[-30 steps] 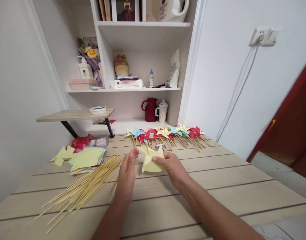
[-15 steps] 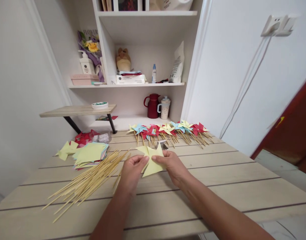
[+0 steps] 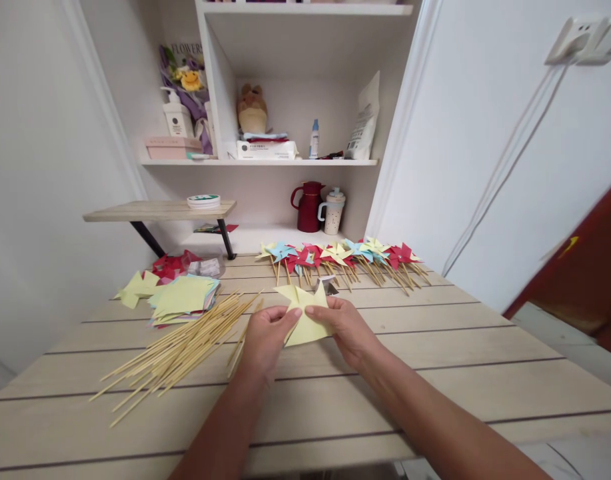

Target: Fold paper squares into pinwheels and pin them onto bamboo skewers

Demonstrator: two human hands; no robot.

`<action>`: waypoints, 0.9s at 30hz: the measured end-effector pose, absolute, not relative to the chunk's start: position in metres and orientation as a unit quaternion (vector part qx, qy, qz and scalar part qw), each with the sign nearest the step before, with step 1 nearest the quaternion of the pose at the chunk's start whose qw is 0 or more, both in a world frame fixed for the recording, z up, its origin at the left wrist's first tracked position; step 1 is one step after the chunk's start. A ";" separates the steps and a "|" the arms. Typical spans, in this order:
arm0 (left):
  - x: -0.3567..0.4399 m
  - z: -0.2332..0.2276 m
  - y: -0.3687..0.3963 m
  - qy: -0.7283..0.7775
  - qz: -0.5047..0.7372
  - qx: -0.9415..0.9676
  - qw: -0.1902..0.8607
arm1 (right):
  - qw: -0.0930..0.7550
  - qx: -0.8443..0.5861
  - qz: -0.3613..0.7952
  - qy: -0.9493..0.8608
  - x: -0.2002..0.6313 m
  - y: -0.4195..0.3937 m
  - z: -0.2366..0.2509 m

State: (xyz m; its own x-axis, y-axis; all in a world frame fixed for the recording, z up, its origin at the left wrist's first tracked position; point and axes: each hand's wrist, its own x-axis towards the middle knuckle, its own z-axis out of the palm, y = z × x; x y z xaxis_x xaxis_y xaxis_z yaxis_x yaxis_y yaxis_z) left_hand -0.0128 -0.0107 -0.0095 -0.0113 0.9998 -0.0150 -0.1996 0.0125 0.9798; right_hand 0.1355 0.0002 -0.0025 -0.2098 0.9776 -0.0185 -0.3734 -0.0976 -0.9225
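Observation:
A yellow paper pinwheel (image 3: 308, 331) is held up above the table between both hands, its corners folded and pointed. My left hand (image 3: 269, 333) pinches its left side, thumb near the centre. From the right, my right hand (image 3: 348, 327) grips it with the thumb pressed near the middle. The fingers behind the paper are hidden. Just beyond the pinwheel lies a small shiny metallic item (image 3: 328, 285), partly covered by it. Left of my left hand, thin wooden sticks (image 3: 185, 347) are spread in a loose pile.
Finished pinwheels on sticks (image 3: 338, 257) lie in a row at the back of the table. A stack of coloured paper squares (image 3: 182, 299), a loose yellow pinwheel shape (image 3: 136, 288) and a clear container (image 3: 208, 267) sit at left. A small raised shelf (image 3: 158, 211) stands behind them.
The camera view has tipped slightly downward and shifted. Both hands keep hold of the yellow pinwheel, and their thumbs have come a little closer together at its centre.

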 end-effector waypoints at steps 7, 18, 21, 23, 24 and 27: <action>-0.019 -0.009 -0.009 0.460 0.574 0.370 0.568 | 0.592 -0.397 0.455 -0.534 0.144 0.008 -0.008; -0.028 -0.006 -0.005 0.407 0.633 0.302 0.585 | 0.420 -0.333 -0.097 -0.839 0.138 -0.009 -0.008; -0.024 -0.005 -0.007 0.384 0.635 0.295 0.602 | 0.397 -0.348 -0.145 -0.837 0.129 -0.011 -0.016; -0.022 -0.006 -0.007 0.382 0.628 0.288 0.614 | 0.402 -0.354 -0.169 -0.827 0.126 -0.012 -0.019; -0.022 -0.007 -0.006 0.381 0.624 0.286 0.620 | 0.407 -0.352 -0.177 -0.824 0.125 -0.013 -0.019; -0.022 -0.010 -0.006 0.382 0.619 0.292 0.622 | 0.430 -0.339 -0.179 -0.817 0.126 -0.014 -0.018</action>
